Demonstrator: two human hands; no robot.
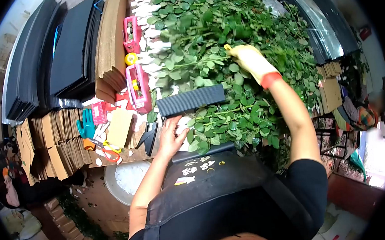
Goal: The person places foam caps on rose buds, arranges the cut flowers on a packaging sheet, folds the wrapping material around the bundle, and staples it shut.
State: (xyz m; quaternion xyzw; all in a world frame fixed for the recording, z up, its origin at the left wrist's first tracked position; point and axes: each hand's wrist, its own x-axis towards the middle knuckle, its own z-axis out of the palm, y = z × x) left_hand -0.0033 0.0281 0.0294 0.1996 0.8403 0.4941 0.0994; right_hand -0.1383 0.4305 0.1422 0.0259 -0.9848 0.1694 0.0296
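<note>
My left hand lies with its fingers apart over white-wrapped flower heads, just below a black corrugated strip. Its fingertips reach close to the strip's lower edge. My right hand, in a pale glove with a red cuff band, is closed over the pile of leafy stems. A leafy stem runs leftward from its fingers, and some leaves there are blurred. More white-wrapped heads line the pile's left side.
Pink tape dispensers, a yellow tape roll, scissors and a black stapler-like tool lie at left. Black sheets and brown cardboard stand stacked beyond. A pale basin sits below the table edge.
</note>
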